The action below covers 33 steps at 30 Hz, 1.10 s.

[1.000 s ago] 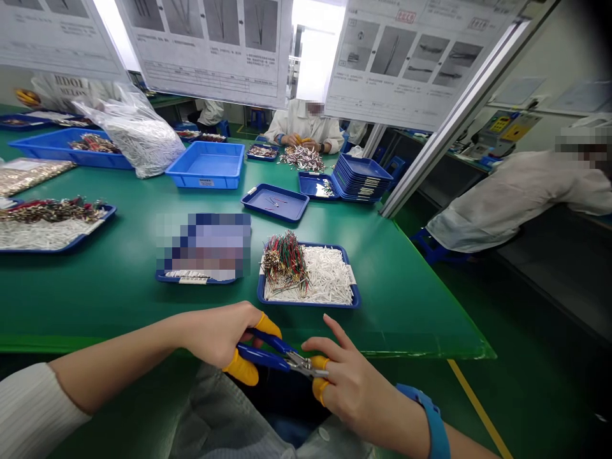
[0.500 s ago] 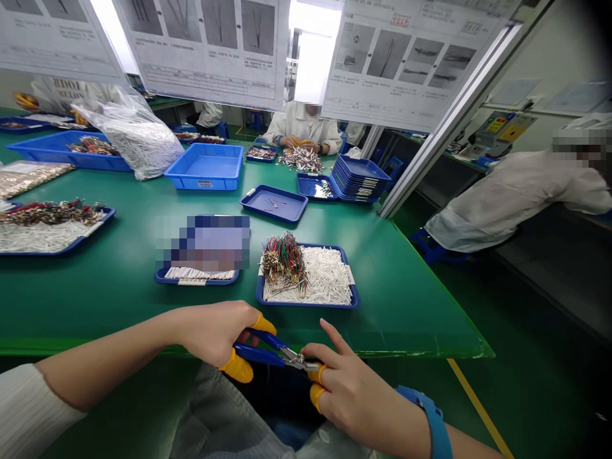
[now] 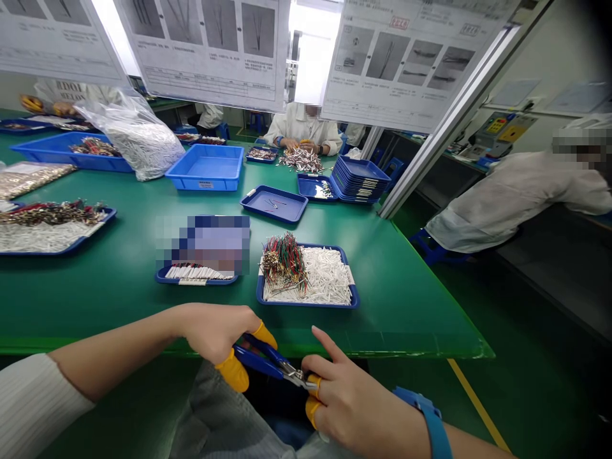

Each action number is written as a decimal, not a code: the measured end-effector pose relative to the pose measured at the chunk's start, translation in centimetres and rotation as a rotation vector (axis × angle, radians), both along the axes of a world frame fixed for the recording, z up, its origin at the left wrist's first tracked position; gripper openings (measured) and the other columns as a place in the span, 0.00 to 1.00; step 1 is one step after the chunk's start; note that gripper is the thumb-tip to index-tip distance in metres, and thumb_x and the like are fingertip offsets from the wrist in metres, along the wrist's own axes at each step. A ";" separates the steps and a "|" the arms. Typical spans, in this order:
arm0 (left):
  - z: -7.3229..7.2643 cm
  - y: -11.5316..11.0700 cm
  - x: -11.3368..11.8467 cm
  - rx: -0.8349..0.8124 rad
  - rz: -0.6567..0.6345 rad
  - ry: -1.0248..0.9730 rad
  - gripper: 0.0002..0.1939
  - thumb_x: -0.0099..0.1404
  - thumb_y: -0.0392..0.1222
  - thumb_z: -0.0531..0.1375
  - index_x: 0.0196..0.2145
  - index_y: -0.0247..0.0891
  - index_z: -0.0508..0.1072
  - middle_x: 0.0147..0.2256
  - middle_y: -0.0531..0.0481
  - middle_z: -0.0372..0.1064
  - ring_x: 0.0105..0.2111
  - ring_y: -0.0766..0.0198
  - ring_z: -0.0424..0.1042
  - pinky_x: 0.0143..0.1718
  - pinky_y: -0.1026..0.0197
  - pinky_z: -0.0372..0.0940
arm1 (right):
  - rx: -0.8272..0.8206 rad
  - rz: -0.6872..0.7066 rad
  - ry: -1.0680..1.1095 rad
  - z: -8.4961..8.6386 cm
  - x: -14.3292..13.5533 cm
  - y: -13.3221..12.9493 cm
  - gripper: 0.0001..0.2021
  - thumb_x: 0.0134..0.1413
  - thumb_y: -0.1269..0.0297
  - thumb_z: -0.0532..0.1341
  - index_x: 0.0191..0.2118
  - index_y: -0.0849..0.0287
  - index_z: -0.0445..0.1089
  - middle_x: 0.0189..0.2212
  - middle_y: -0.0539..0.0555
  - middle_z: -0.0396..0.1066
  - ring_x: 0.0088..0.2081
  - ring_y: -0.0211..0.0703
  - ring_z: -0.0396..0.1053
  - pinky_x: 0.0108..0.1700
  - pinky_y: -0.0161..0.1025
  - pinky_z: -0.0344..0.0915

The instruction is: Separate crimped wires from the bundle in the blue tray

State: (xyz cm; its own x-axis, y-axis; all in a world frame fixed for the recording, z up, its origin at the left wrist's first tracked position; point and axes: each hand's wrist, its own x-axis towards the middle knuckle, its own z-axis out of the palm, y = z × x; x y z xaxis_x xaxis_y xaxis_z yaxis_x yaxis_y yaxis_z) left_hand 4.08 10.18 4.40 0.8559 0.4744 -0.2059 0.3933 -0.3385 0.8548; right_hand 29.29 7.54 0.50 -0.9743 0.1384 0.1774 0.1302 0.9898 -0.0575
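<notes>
In my left hand [image 3: 217,335] is a pair of blue-handled pliers [image 3: 268,360], gripped round both handles, with yellow finger cots on the thumb and a finger. The metal jaws point right and down, to the fingertips of my right hand [image 3: 349,398]. That hand is closed, its yellow-capped fingers bent in at the jaw tips and its index finger stretched upward. Whatever lies between those fingers is too small and hidden to make out. Beyond my hands, a blue tray [image 3: 354,294] holds short white tubes [image 3: 329,274] and a bundle of coloured wires [image 3: 287,261].
Left of it lies a partly blurred blue tray [image 3: 162,278] with a row of white pieces. Farther back stand a deep blue bin [image 3: 203,182], a bag of white tubes [image 3: 143,140] and stacked trays [image 3: 361,182]. A metal post [image 3: 430,140] rises at the right. A co-worker [image 3: 306,127] sits opposite.
The pliers have tipped slightly, their jaws now lower. My right fingers have moved a little down and left with them, and the raised index finger leans more to the left.
</notes>
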 end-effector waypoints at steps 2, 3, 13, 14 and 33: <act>-0.5 0.2 0.1 -0.101 -0.023 -0.012 0.24 0.47 0.51 0.64 0.37 0.31 0.72 0.27 0.47 0.66 0.25 0.62 0.62 0.25 0.64 0.59 | 0.003 0.006 0.007 0.1 0.0 -0.1 0.14 0.52 0.75 0.54 0.18 0.63 0.55 0.13 0.50 0.51 0.38 0.43 0.57 0.59 0.63 0.32; -0.6 0.3 0.1 -0.143 -0.028 -0.021 0.24 0.46 0.52 0.64 0.37 0.31 0.72 0.27 0.47 0.66 0.26 0.62 0.61 0.26 0.64 0.60 | 0.006 0.007 0.012 0.2 -0.1 -0.1 0.14 0.53 0.74 0.54 0.18 0.63 0.55 0.14 0.50 0.52 0.38 0.43 0.57 0.59 0.63 0.32; -1.7 -0.1 0.1 -0.320 0.019 -0.064 0.30 0.44 0.53 0.66 0.42 0.31 0.72 0.28 0.48 0.65 0.31 0.61 0.61 0.29 0.65 0.60 | -0.020 0.007 0.082 0.5 -0.7 -0.1 0.16 0.55 0.75 0.52 0.18 0.63 0.52 0.16 0.50 0.52 0.34 0.40 0.56 0.60 0.61 0.34; -2.0 -0.2 0.1 -0.338 0.039 -0.070 0.30 0.44 0.53 0.66 0.42 0.31 0.72 0.28 0.48 0.64 0.30 0.62 0.61 0.29 0.65 0.60 | -0.019 0.003 0.085 0.5 -0.7 -0.1 0.16 0.54 0.75 0.52 0.18 0.63 0.52 0.16 0.50 0.51 0.33 0.40 0.56 0.60 0.61 0.35; 0.2 -0.1 4.1 -0.122 0.245 -0.588 0.24 0.48 0.44 0.65 0.43 0.34 0.70 0.54 0.42 0.52 0.54 0.51 0.53 0.56 0.53 0.49 | -1.074 -0.235 0.377 1.5 -1.4 1.6 0.21 0.54 0.61 0.55 0.52 0.66 0.54 0.48 0.65 0.59 0.48 0.44 0.62 0.52 0.40 0.60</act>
State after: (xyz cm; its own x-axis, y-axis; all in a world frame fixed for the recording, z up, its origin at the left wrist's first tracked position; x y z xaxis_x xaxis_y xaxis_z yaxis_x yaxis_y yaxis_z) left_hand 8.15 10.13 4.59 0.7123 0.6729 0.1994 -0.0984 -0.1855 0.9777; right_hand 27.85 9.19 1.99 -0.8152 0.5639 0.1321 0.1003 0.3621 -0.9267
